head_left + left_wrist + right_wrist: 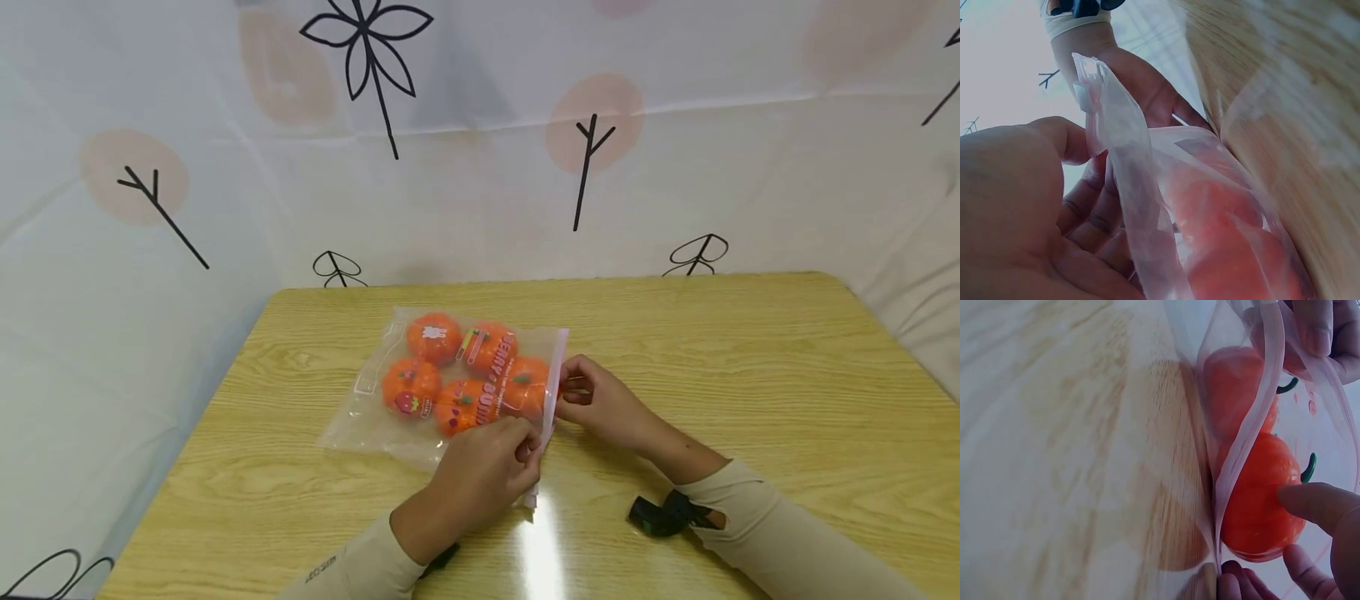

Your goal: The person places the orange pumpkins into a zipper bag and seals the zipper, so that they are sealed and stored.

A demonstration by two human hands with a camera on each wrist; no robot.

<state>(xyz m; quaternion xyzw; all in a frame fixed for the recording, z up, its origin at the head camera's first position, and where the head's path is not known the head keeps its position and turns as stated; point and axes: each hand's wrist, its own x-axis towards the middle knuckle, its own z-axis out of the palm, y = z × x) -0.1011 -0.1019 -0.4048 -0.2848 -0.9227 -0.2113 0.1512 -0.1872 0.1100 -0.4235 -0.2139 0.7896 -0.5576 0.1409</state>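
Note:
A clear slider zip bag (352,421) with a pink edge lies on the table, several orange toy pumpkins (435,337) with green stems inside it. My left hand (487,467) pinches the bag's near edge; its thumb and fingers sit close to the white slider (1082,97). In the right wrist view the mouth gapes between the raised upper edge and the lower pink strip (1254,437). My right hand (607,408) is at this mouth, thumb stretched to the nearest pumpkin (1260,500) and other fingers low by the strip.
A light wood-grain table (750,375) carries the bag. Behind it hangs a white cloth (480,208) with plant drawings. Black straps (663,512) are around the wrists, below beige sleeves. A bright glare streak runs down the table's front.

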